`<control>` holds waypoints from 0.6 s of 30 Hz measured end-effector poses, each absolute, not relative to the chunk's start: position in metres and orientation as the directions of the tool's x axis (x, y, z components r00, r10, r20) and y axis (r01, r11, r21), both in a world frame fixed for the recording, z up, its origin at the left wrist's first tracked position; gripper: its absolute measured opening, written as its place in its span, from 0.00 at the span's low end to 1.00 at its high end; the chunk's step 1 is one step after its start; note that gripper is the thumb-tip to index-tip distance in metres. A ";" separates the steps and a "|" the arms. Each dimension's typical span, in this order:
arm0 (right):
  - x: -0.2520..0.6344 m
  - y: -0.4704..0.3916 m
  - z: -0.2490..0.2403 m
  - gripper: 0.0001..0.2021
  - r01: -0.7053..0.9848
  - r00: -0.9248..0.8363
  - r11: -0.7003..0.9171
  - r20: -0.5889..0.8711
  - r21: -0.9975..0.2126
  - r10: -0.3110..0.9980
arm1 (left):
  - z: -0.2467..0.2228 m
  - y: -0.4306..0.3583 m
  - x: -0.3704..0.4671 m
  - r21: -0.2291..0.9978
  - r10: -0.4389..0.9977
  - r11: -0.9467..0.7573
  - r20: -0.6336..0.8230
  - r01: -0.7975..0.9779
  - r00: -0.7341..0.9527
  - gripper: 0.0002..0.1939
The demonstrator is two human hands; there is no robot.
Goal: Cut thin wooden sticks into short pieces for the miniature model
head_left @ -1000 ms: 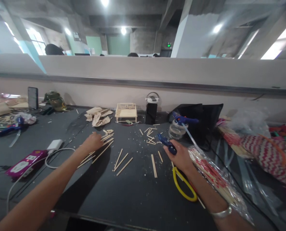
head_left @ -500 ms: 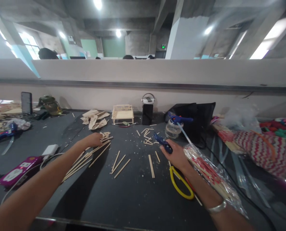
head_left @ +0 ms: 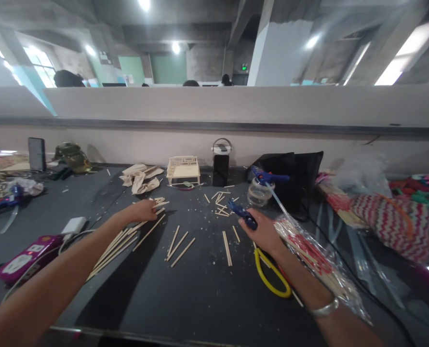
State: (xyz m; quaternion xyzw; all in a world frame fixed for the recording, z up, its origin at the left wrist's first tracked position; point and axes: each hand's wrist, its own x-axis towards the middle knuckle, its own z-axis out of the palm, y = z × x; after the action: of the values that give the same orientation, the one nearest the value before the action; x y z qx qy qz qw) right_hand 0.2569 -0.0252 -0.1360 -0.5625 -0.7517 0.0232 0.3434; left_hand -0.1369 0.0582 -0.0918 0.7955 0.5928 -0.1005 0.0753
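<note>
My left hand (head_left: 143,211) is over a pile of thin wooden sticks (head_left: 118,246), its fingers curled down around stick ends; how many it grips is hidden. Short stick ends (head_left: 160,205) poke out past the fingertips. My right hand (head_left: 263,230) is closed around blue-handled cutting pliers (head_left: 242,213), their jaws pointing up and left above the table. Between the hands lie several loose sticks (head_left: 180,248), a close-set group of sticks (head_left: 227,248) and short cut pieces (head_left: 221,205). Yellow-handled scissors (head_left: 272,277) rest under my right forearm.
A small stick-built model (head_left: 183,169) stands at the back beside crumpled brown paper (head_left: 140,178) and a black phone (head_left: 221,169). A blue glue gun (head_left: 270,177) lies on a glass jar (head_left: 260,193). Plastic-wrapped sticks (head_left: 315,255) are at right, a purple power strip (head_left: 30,258) at left.
My left hand has shifted slightly right and its fingers have curled further over the stick ends. My right hand with the pliers is almost unmoved. The view has tilted a little.
</note>
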 end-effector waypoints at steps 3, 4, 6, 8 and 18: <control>0.257 -0.026 -0.135 0.07 0.827 -0.127 0.373 0.505 -0.422 0.854 | -0.092 0.062 -0.132 0.016 0.927 -0.267 -0.271 0.964 0.261 0.12; 0.257 -0.026 -0.135 0.07 0.825 -0.125 0.376 0.513 -0.421 0.849 | -0.091 0.063 -0.130 0.024 0.926 -0.263 -0.273 0.965 0.259 0.12; 0.257 -0.026 -0.134 0.07 0.826 -0.120 0.376 0.521 -0.420 0.845 | -0.091 0.063 -0.128 0.035 0.929 -0.251 -0.270 0.967 0.251 0.11; 0.257 -0.026 -0.134 0.07 0.826 -0.114 0.371 0.518 -0.424 0.847 | -0.090 0.063 -0.127 0.045 0.938 -0.230 -0.257 0.972 0.234 0.09; 0.256 -0.027 -0.131 0.07 0.817 -0.107 0.365 0.504 -0.447 0.857 | -0.061 0.064 -0.106 0.323 0.972 -0.226 0.130 0.919 0.193 0.09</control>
State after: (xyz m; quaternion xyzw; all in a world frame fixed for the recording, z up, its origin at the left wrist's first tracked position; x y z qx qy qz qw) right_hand 0.2555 -0.0269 -0.1314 -0.5627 -0.7435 0.0278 0.3603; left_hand -0.1064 0.0637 -0.0614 0.7676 0.6161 0.1542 0.0866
